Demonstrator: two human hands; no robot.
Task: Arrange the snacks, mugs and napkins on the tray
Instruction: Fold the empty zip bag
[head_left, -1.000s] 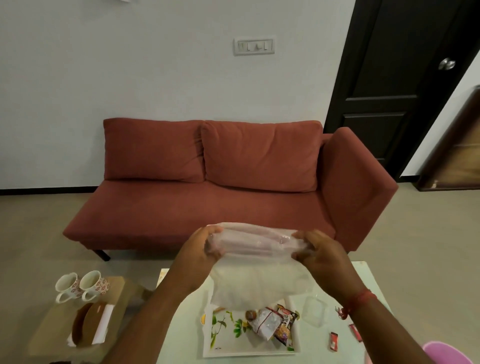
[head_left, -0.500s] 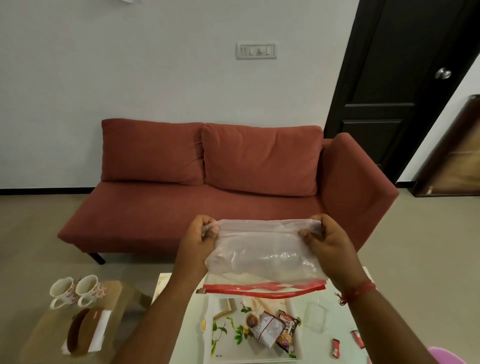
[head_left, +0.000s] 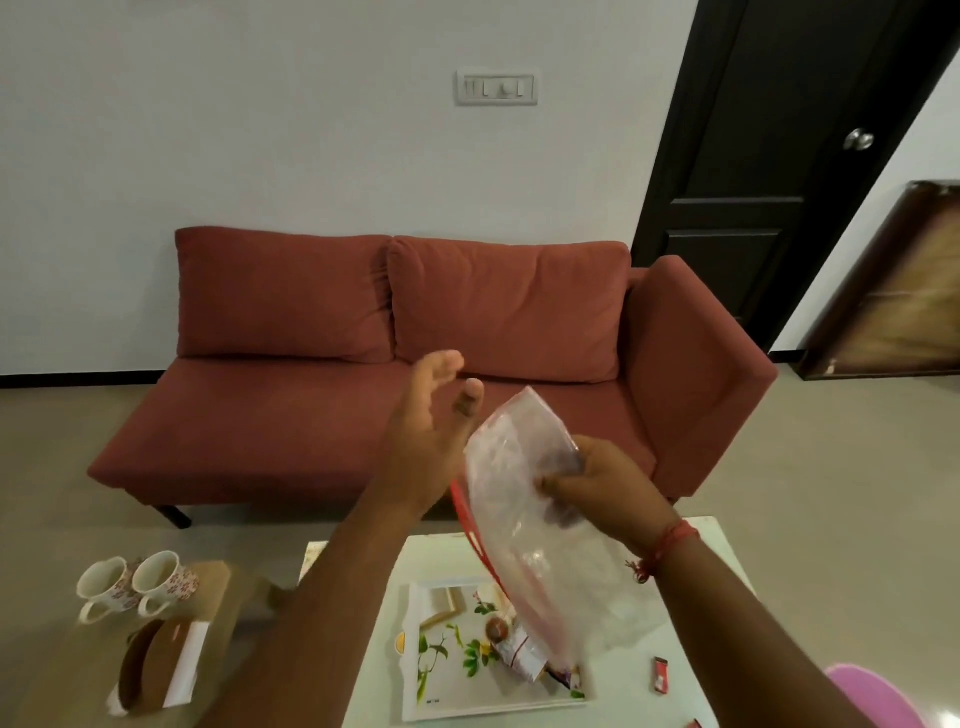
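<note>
My right hand (head_left: 605, 491) grips a clear zip bag (head_left: 524, 519) with a red seal strip, held tilted above the table. To its left, my left hand (head_left: 434, 423) is raised, fingers spread and holding nothing. Below the bag lies a white tray (head_left: 447, 691) with a leaf print. Snack packets (head_left: 522, 654) sit on its right part, partly hidden by the bag. Two floral mugs (head_left: 137, 584) stand on a low wooden stool at the left, beside a brown napkin holder (head_left: 150, 662) with white napkins.
The tray rests on a white table (head_left: 363, 571). A small red packet (head_left: 661, 674) lies on the table to the right of the tray. A pink object (head_left: 872, 696) sits at the bottom right. A red sofa (head_left: 415, 364) stands behind.
My left hand has let go of the bag and lifted up with fingers spread. My right hand alone now holds the bag, which has swung from level to tilted.
</note>
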